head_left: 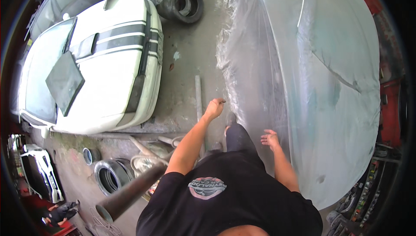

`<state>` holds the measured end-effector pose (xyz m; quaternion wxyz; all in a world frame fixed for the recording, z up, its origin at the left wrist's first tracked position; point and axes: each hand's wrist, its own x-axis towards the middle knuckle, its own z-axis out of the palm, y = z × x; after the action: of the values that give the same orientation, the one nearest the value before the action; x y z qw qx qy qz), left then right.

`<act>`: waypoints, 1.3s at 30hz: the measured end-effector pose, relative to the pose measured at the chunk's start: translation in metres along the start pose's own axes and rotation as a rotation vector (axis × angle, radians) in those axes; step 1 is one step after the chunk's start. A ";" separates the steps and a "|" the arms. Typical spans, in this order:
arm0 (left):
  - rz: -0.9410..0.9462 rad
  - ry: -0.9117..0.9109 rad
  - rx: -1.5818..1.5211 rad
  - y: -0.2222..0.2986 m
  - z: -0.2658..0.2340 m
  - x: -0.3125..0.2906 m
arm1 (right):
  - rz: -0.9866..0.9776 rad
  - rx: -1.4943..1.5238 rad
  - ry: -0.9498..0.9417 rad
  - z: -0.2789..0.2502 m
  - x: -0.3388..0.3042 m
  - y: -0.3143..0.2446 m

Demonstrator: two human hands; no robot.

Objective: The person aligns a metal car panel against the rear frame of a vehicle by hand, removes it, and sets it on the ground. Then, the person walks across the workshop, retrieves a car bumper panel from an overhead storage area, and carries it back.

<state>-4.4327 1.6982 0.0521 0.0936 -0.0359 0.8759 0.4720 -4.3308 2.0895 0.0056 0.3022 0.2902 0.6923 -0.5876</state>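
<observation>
My left hand (215,108) is out ahead of me with its fingers curled closed; whether anything small is in them I cannot make out. It is above the floor, close to the crumpled edge of a clear plastic sheet (260,84). My right hand (271,139) hangs open at my right side with its fingers apart and nothing in it. Beside that hand, the sheet drapes over a large rounded car-like shape (333,106). The shape's details are hidden under the plastic.
A white car with dark stripes (112,67) stands at the left, a dark flat panel (65,83) on it. Tires (181,3) lie beyond it, more tires (112,175) nearer. A long pipe (130,192) juts up beside my left arm. Another person (60,213) is at the lower left.
</observation>
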 end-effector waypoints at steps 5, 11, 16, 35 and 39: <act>-0.074 -0.063 0.161 -0.084 -0.032 0.114 | 0.032 0.048 -0.047 0.016 0.133 -0.135; -0.668 -0.231 0.193 -0.137 -0.134 0.158 | -0.128 0.046 -0.174 0.089 0.298 -0.369; -0.952 -0.073 -0.281 -0.125 -0.177 0.254 | -0.238 -0.008 -0.332 0.168 0.381 -0.587; -0.547 0.179 -0.480 -0.090 -0.529 1.156 | -0.165 -0.128 0.051 0.173 0.863 -0.996; -0.457 0.070 -0.361 -0.088 -0.543 1.317 | 0.138 -0.106 0.121 0.157 0.941 -1.038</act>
<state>-5.7808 1.2300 0.0107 0.1593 -0.2645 0.7497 0.5853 -5.7152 1.8320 -0.0668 0.3146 0.3559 0.7178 -0.5090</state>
